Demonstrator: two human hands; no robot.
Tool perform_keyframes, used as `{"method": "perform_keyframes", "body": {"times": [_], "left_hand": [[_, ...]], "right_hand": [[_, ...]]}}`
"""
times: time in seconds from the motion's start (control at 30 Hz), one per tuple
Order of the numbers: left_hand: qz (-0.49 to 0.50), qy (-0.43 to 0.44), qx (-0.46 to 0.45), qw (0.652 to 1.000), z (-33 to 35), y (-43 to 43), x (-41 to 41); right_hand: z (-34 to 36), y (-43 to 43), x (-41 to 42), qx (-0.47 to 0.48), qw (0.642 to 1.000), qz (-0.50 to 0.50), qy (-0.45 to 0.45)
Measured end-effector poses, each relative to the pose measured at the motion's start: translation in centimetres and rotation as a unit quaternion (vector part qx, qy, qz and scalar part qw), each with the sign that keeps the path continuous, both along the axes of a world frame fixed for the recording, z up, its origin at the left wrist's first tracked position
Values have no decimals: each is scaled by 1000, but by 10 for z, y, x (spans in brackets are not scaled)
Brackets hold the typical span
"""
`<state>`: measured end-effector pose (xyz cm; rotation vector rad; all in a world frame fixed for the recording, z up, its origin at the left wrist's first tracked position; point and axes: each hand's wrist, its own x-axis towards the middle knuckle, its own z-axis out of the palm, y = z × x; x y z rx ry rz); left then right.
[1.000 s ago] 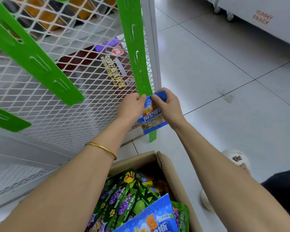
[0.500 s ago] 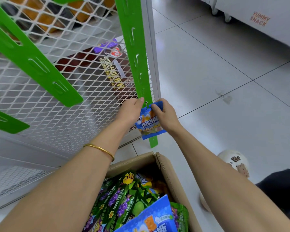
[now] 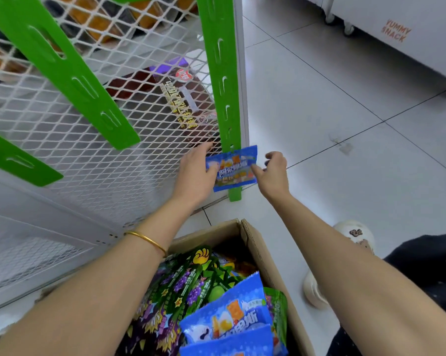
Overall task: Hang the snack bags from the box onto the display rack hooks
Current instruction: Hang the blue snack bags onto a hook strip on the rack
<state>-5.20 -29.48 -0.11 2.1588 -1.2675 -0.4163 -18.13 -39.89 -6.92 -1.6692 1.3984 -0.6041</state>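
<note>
A small blue snack bag (image 3: 231,167) hangs by its top edge from a low hook of the green display strip (image 3: 221,73) on the white mesh rack (image 3: 93,155). My left hand (image 3: 194,174) grips the bag's left edge, thumb over its front. My right hand (image 3: 273,173) is at the bag's right edge; only the thumb touches it and the other fingers curl away. Below my arms stands the open cardboard box (image 3: 257,249), filled with green and purple grape bags (image 3: 191,283) and more blue bags (image 3: 232,319).
Two more green strips (image 3: 70,73) (image 3: 16,158) slant across the mesh to the left. Packaged goods show behind the mesh. A white freezer on castors marked YUMMY SNACK (image 3: 396,29) stands far right. My shoe (image 3: 355,235) and dark-clothed knee (image 3: 427,278) are beside the box on the tiled floor.
Both hands lowered the bag along the strip, and it now hangs flat on a lower hook. They slid from its top to its sides, and my right hand let go.
</note>
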Motion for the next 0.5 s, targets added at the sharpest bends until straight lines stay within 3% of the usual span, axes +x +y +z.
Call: {"method": "perform_keyframes", "body": {"times": [0.07, 0.13, 0.2, 0.3, 0.43, 0.5], "left_hand": [[-7, -9, -4, 1000, 3, 20, -1], [-15, 9, 25, 1000, 8, 42, -5], [-20, 34, 42, 998, 12, 61, -8], [-27, 60, 53, 996, 17, 84, -9], [-32, 86, 66, 994, 24, 104, -11], [-36, 111, 70, 991, 28, 110, -11]], "right_hand": [[14, 12, -14, 0, 998, 28, 61], [39, 32, -24, 53, 986, 150, 45], [70, 57, -31, 146, 944, 295, 33], [101, 90, -40, 229, 860, 446, 95], [104, 109, -49, 279, 785, 525, 173], [99, 111, -50, 260, 772, 546, 193]]}}
